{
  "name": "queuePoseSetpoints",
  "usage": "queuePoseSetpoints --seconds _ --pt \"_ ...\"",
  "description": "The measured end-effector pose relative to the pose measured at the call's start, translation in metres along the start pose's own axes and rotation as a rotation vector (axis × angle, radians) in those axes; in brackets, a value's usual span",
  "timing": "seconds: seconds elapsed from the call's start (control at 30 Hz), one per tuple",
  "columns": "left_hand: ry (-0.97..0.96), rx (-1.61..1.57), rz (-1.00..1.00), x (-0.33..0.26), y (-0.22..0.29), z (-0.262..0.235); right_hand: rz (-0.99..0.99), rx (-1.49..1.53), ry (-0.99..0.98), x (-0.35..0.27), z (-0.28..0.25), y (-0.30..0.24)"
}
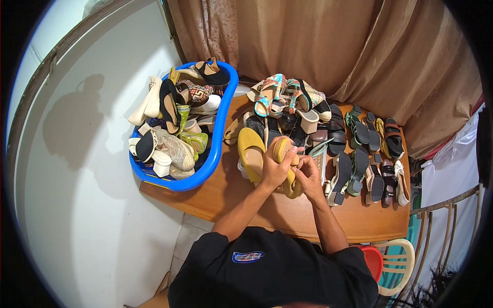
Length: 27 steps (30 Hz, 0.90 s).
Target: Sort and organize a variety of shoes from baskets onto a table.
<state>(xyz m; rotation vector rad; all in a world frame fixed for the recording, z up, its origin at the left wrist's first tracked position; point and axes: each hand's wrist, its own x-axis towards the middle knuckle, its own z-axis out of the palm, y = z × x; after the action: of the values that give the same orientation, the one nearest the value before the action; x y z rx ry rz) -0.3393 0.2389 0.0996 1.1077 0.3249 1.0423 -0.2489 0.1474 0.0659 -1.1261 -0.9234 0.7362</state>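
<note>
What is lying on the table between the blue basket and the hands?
In the head view, a yellow flat shoe lies between the blue basket and the left hand, which, with the right hand, holds a tan sandal.

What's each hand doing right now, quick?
Left hand: closed around the mustard shoe, holding it up over the table.
Right hand: fingers pinched on the same shoe, at its strap side.
</note>
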Motion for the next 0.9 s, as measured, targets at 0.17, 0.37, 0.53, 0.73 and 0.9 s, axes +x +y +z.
queuePoseSetpoints --seconds 0.17,0.37,0.53,0.73,0.9 --pt "-0.175 -0.176 -0.167 0.003 0.000 -0.011 0.150 -0.006 -0.141 0.007 -0.010 -0.006" --pt "0.064 0.564 0.248 0.039 -0.006 -0.067 0.243 -0.095 -0.108 0.001 -0.018 -0.006" --pt "0.376 1.342 0.018 0.041 -0.026 -0.127 0.343 -0.085 -0.028 -0.006 -0.035 0.013" --pt "0.288 1.063 -0.108 0.044 -0.048 -0.152 0.356 -0.135 -0.042 -0.011 -0.035 0.018" --pt "0.181 0.793 -0.091 0.044 -0.021 -0.128 0.361 -0.161 -0.081 -0.020 -0.048 0.029"
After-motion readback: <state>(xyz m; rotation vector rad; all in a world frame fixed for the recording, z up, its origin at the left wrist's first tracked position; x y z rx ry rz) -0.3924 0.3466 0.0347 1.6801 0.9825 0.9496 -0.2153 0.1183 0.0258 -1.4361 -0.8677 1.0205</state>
